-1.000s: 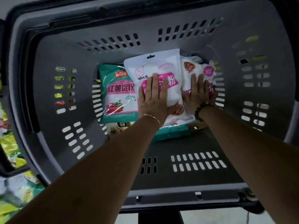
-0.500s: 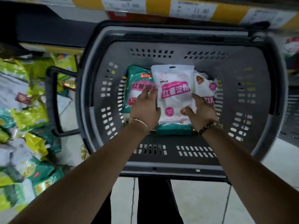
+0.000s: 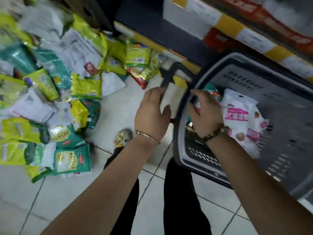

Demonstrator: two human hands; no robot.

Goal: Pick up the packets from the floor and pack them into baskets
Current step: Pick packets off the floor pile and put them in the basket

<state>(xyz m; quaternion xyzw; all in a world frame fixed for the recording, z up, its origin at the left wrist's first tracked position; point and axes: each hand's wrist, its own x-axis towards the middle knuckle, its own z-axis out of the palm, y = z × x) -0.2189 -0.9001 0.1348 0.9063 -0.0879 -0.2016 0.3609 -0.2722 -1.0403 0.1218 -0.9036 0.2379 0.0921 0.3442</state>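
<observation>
The grey basket (image 3: 279, 82) stands on the right, its black handle (image 3: 166, 77) folded out to the left. Inside lie a white packet with pink labels (image 3: 240, 116) and a teal packet (image 3: 211, 89) partly hidden by my wrist. My right hand (image 3: 205, 114) hovers over the basket's left rim with loosely curled fingers and holds nothing. My left hand (image 3: 151, 114) is outside the basket, over the handle and floor, fingers relaxed and empty. A big pile of yellow-green, teal and white packets (image 3: 50, 99) covers the floor on the left.
A shelf base with yellow and white price strips (image 3: 237, 29) runs behind the basket. Pale floor tiles (image 3: 118, 106) show between the pile and the basket. My legs in black trousers (image 3: 179, 200) and a patterned shoe (image 3: 123, 136) are below my hands.
Both hands have lifted off the packets in the basket and moved left, the left hand past the rim. The view has swung left, bringing the floor pile into sight.
</observation>
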